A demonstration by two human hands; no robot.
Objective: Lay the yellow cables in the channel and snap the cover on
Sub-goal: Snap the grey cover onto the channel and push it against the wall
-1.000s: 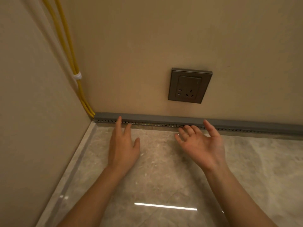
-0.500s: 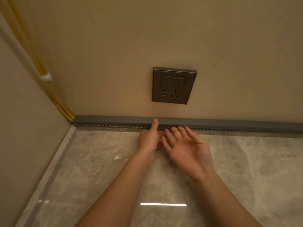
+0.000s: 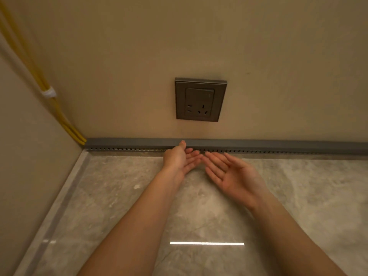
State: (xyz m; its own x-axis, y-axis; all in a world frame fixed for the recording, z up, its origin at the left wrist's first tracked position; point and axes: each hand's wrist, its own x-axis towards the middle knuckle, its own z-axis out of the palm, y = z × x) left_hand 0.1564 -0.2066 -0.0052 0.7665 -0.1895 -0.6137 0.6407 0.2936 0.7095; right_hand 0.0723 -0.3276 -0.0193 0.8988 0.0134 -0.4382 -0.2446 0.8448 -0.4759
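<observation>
A: Since a second ago my left hand (image 3: 180, 159) slid right along the trunking to meet my right hand (image 3: 232, 176).

B: Holding anything?

A: No; both spread, palms up, left thumb on the gray cover (image 3: 258, 145). The yellow cables (image 3: 65, 124) enter the channel at the corner.

B: I'd press thumbs down evenly, working right.

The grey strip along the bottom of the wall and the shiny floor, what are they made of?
The grey strip looks like matte plastic: it is evenly coloured, dull, with a row of small slots along its lower edge. The floor looks like polished stone or glazed tile, marble-patterned: it has cloudy grey veins and mirrors a bright bar of light. Which of the two it is cannot be told.
</observation>
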